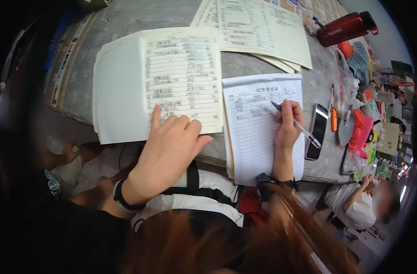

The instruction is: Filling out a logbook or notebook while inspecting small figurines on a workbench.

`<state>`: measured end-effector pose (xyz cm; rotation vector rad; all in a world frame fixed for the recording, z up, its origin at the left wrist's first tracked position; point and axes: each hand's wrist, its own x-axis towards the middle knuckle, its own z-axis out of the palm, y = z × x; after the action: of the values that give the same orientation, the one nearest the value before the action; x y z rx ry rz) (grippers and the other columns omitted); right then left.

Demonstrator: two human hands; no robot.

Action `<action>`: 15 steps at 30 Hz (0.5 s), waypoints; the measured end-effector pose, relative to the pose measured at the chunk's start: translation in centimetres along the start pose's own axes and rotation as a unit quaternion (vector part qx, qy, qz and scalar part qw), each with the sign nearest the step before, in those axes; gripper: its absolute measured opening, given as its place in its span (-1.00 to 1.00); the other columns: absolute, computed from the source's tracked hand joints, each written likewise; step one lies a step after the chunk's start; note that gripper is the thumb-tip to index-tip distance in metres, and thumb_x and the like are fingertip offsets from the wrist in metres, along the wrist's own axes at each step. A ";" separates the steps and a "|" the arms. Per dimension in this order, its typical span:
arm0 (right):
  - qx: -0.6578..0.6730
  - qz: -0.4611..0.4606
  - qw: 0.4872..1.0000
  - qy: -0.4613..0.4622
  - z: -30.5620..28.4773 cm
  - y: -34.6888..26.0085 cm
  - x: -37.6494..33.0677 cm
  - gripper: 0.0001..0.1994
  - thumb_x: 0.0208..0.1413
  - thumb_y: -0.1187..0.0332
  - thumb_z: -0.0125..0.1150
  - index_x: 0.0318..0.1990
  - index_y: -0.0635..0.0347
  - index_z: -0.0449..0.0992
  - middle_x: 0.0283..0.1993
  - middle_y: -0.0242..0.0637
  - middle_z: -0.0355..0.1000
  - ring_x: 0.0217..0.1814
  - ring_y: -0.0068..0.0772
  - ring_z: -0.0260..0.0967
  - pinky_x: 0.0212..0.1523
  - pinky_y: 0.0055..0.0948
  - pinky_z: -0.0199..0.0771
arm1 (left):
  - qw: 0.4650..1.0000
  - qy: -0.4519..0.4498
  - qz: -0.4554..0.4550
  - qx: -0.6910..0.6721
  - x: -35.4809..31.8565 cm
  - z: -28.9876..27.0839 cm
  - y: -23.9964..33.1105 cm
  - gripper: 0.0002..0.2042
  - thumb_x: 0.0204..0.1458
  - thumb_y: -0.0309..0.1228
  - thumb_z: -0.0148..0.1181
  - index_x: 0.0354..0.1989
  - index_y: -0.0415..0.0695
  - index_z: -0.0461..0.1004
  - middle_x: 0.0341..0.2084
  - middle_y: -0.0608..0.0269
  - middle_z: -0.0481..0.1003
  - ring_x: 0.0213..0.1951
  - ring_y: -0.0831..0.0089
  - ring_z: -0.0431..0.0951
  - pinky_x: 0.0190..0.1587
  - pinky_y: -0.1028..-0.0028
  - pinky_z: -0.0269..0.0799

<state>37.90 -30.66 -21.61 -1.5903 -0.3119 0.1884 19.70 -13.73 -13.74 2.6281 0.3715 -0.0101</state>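
On bench (263, 64): right hand (288, 123) grip closed on slim silver pen (296, 124), copying onto white lined form (258, 132).
Left hand (169, 146): open, flat on cream printed list sheet (181, 77).
Next: likely needs tracking 1 row down.

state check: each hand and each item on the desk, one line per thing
left hand: flat, fingers spread, pressing on the open ledger
right hand: gripping the pen
pen: tilted, tip on the form
open ledger: lying open
form: lying flat, top rows filled
phone: face up, screen dark

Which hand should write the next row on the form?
Probably right: the right hand holds the pen with its tip on the form. The left hand lies flat on the list, pointing at a line.
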 end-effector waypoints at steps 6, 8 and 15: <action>0.039 0.007 0.999 0.026 -0.2 -0.7 0.2 -0.85 0.02 0.39 0.00 -0.53 0.24 0.32 -0.63 -0.46 0.20 -0.63 -0.72 0.03 -0.61 -0.73 0.00 | 0.999 -0.018 0.017 0.046 0.3 0.1 0.4 -0.83 -0.11 -0.32 0.06 -0.46 -0.16 0.28 -0.54 0.24 0.28 -0.37 0.30 0.33 0.05 0.02 -0.01; 0.044 0.003 0.999 0.026 -0.2 -0.6 0.1 -0.85 0.02 0.40 0.01 -0.53 0.26 0.33 -0.62 -0.47 0.21 -0.64 -0.75 0.02 -0.62 -0.75 -0.01 | 0.998 -0.019 0.021 0.055 0.3 0.1 0.4 -0.83 -0.11 -0.32 0.06 -0.46 -0.15 0.28 -0.55 0.25 0.28 -0.37 0.31 0.33 0.04 0.02 -0.01; 0.047 0.000 0.999 0.025 -0.1 -0.4 0.1 -0.85 0.01 0.41 0.02 -0.53 0.28 0.35 -0.62 -0.48 0.23 -0.65 -0.78 0.01 -0.64 -0.77 -0.03 | 0.997 -0.020 0.023 0.071 0.3 0.4 0.4 -0.83 -0.11 -0.32 0.05 -0.45 -0.14 0.27 -0.54 0.26 0.27 -0.37 0.33 0.32 0.03 0.02 0.01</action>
<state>38.01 -30.75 -21.18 -1.4996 -0.2607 0.1621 20.12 -14.18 -13.90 2.7725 0.3060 -0.0759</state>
